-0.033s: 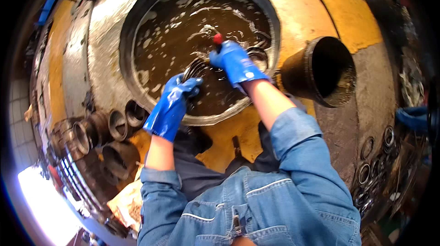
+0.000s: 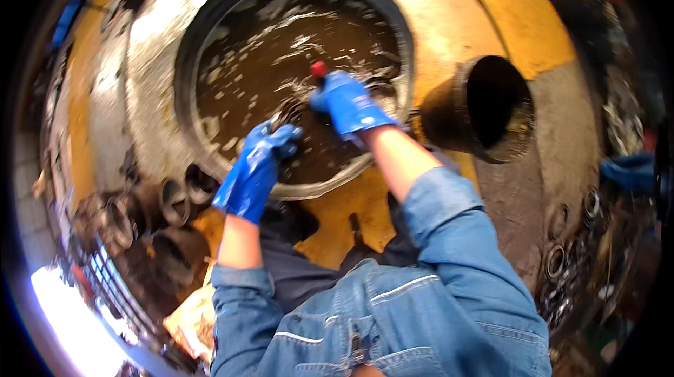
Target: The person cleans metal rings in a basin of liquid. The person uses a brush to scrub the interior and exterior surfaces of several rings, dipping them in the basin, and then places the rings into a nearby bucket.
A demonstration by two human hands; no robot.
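Observation:
Both my hands wear blue rubber gloves and reach into a round basin (image 2: 189, 47) of dark brown, foamy liquid. My left hand (image 2: 261, 163) grips a dark round metal part (image 2: 288, 116) at the surface near the basin's front rim. My right hand (image 2: 349, 103) is closed around a tool whose red tip (image 2: 319, 69) sticks up from the fist. It presses down right beside that part. The part's lower half is hidden in the liquid.
A dark hollow metal sleeve (image 2: 484, 107) lies on its side to the right of the basin. Several similar cylinders (image 2: 165, 201) lie at the left. Metal rings (image 2: 562, 261) are scattered at the right, near another blue glove (image 2: 628, 170). A yellow surface (image 2: 512, 19) surrounds the basin.

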